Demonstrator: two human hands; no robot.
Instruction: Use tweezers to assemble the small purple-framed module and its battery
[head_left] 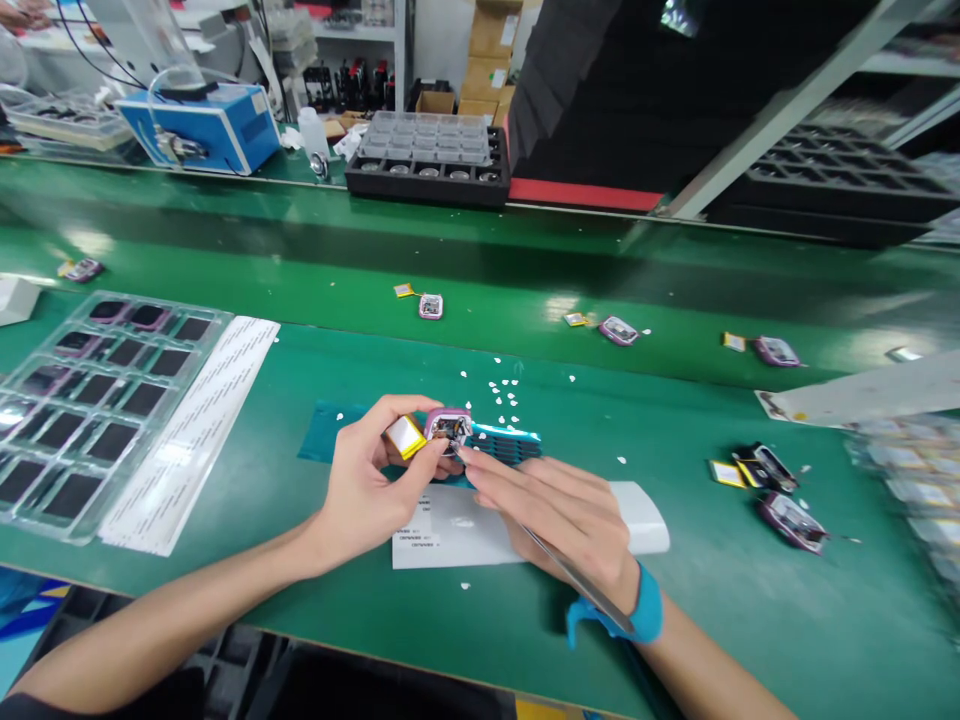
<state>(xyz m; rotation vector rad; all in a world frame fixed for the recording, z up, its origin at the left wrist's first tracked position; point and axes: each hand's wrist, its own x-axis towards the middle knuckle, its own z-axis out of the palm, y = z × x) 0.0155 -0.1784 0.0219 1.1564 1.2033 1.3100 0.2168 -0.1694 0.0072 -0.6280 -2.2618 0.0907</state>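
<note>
The left hand (367, 490) pinches a small purple case (448, 428) between thumb and fingers, holding it just above the green table (675, 600). A yellow-edged silver battery pack (405, 436) hangs off the left side of the case, resting against the left fingers. The right hand (570, 515) is closed around a pair of metal tweezers (559, 565); the tips reach the open face of the case, and the long shaft runs back across the hand toward a blue wrist strap (645, 605). Whether the tips grip anything inside the case is too small to tell.

Right under the grip lies a white label sheet (442, 535), and just behind it a blue comb-like strip (506, 442). Small white scraps (499, 390) are scattered a little beyond the case. Well off to the left of the held case sits a clear tray (45, 500) with dark pockets, a long white strip (195, 430) beside it. To the right of the grip, apart from it, lie more purple cases (787, 518) with batteries. Further out, other cases (618, 330) rest on the green belt.
</note>
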